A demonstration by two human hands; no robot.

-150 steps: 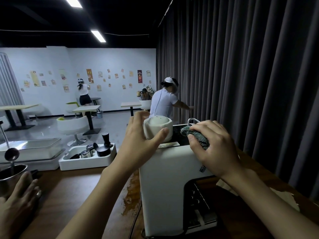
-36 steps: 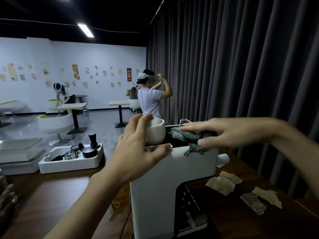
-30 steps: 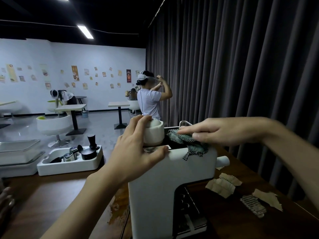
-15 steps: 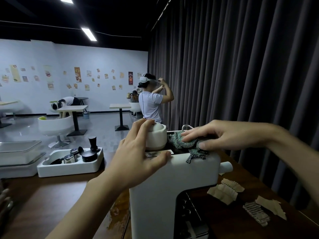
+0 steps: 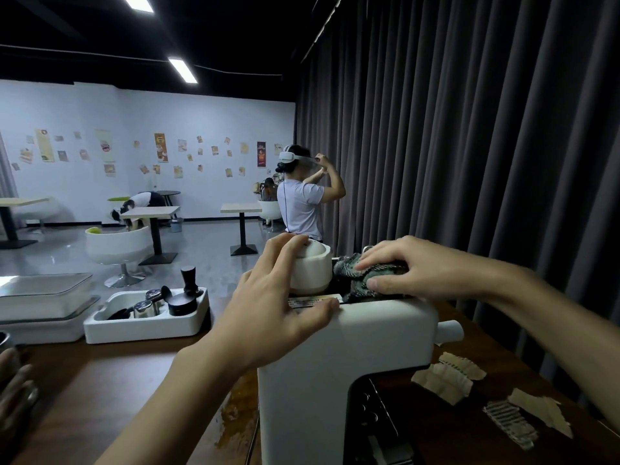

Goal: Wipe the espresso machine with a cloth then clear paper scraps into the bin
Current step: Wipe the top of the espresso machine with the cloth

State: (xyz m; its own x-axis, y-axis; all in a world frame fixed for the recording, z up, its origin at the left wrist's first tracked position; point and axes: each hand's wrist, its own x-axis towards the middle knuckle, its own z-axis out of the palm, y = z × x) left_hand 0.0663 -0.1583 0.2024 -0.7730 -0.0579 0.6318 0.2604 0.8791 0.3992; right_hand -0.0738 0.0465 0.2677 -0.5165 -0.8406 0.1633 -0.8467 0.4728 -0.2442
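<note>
Right hand (image 5: 412,270): bunching the cloth (image 5: 352,278) between thumb and fingers and pressing it flat onto the top of the espresso machine (image 5: 335,364).

Left hand (image 5: 268,310): spread out and relaxed, not gripping anything. The thumb lies along the near top edge and the fingers lean on the white cup (image 5: 312,270) that sits up there. Looks like it's just bracing the machine.

Cloth: on the machine's top deck, right up against the cup's right side.

What the next swipe turns on: the cup blocks the left, so I'd guess the open run of top goes right from the cloth, toward the round stub (image 5: 449,332) poking out of that end. The white side panel drops away below on the near side, and the right hand is the one placed for both.

Paper scraps (image 5: 446,377): torn brown bits on the counter (image 5: 100,380), right of the machine. They're below the right hand and well apart from the left.

Bin: can't see one from here.

Stage: reads as wiping underway, scraps not yet touched.

Other stuff: white tray of coffee tools (image 5: 147,320) far left on the counter.
</note>
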